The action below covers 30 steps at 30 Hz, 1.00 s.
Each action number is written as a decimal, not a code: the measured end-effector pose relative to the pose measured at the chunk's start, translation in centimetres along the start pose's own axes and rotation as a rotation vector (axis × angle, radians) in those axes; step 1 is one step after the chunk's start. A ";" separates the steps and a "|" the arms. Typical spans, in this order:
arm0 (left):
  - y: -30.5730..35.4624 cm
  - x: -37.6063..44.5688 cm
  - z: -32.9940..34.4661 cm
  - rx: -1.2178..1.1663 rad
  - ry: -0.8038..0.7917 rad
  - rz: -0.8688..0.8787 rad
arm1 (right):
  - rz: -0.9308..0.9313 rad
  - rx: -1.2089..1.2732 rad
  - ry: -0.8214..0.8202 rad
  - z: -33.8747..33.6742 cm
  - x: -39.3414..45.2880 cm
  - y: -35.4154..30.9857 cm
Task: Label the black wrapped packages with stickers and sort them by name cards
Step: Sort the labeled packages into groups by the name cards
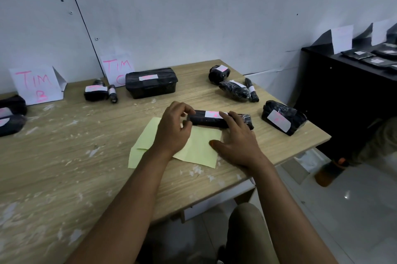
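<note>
Pale wall, worn wooden desk [64, 156] pushed against it; dark cabinet [335, 100] off the desk's right end, with flat black packets and white cards on top.

Long black wrapped package [206, 121] lies at the far edge of the yellow-green sheet [199, 147], mid-desk. White sticker [213, 114] with pink marking already on its top face.

Left hand [174, 128] curls its fingers round the package's left end, likely steadying it. Right hand [236, 141] lies flatter, fingers over the package's right part, thumb on the sheet; probably smoothing the sticker down, though contact is hard to read.

Sorting, relative to that package:
- Far left: card "TIM B" [35, 85], wrapped bundles just left of it.
- Behind: card "TIM C" [117, 70], with a black box-shaped package [151, 85] and two small rolls beside it.
- Right and behind-right: several labelled packages, no card seen near them.

No open containers; every bundle sealed, contents unseen.
</note>
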<state>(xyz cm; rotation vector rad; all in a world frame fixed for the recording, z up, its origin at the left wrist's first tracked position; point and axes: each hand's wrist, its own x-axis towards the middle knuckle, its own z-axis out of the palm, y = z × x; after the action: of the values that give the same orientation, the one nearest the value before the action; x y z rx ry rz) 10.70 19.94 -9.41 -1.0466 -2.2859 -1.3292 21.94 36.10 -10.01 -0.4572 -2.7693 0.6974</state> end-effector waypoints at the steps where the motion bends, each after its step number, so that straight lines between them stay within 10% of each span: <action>1: -0.6 0.2 0.0 0.044 -0.018 -0.008 | 0.001 0.019 -0.004 -0.1 0.0 0.0; 12: -1.1 4.1 1.0 0.218 -0.477 -0.266 | 0.020 0.085 0.059 0.3 -0.4 -0.4; 30: -5.2 4.6 -4.9 0.249 -0.310 -0.468 | -0.044 -0.050 0.025 0.3 0.2 -0.8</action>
<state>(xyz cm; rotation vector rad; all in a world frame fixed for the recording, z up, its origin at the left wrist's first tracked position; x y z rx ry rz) 3.27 16.25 -7.41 -0.6982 -2.9721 -1.0386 21.45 35.39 -9.88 -0.4104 -2.7693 0.6096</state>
